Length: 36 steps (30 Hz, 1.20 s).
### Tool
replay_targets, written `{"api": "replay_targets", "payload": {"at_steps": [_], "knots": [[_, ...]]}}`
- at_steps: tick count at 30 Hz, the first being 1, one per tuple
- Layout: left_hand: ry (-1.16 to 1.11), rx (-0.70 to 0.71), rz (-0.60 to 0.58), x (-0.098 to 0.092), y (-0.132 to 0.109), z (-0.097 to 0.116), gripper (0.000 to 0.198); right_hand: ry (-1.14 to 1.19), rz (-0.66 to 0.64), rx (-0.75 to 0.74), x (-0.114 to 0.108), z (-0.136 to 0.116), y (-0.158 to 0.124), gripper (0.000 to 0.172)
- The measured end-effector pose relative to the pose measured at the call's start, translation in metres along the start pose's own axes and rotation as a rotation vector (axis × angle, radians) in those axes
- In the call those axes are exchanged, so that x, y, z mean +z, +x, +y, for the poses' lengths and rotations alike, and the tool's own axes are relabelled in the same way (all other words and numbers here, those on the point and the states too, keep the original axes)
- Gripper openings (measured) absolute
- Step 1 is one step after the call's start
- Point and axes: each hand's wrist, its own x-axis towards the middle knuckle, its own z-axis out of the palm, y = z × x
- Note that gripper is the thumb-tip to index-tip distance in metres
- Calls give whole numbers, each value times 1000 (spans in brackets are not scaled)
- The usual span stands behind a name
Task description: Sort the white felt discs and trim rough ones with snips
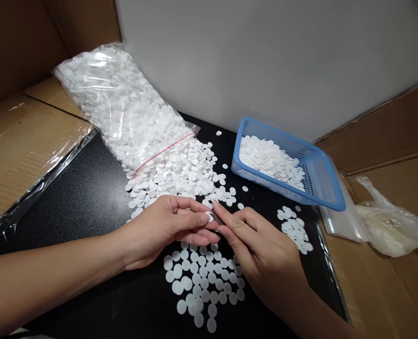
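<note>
Between thumb and fingers, my left hand pinches a small round white disc. My right hand grips a slim dark metal tool, its tip touching or very close to the disc; its exact kind is mostly hidden by the fingers. Just behind both hands lies a loose heap of white discs, spilling from the mouth of a clear zip bag with a red seal line. In front of the hands, more flat discs are spread on the black tabletop.
A blue plastic basket, partly filled with white discs, stands at the back right. A smaller disc pile lies below it. Farther right, a knotted clear plastic bag rests on cardboard. A grey wall closes off the back.
</note>
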Motion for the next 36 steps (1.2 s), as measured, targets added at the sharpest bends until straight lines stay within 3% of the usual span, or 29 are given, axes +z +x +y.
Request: {"api": "replay_targets", "payload": {"at_steps": [11,36], "knots": [[13,5,-43,-1,0,-1,4,-63,-4,-35,-2,-2,0,33],[69,-1,-68,-1,-2,4,20,-124,-29,-66,-8,-3,1,33]]}}
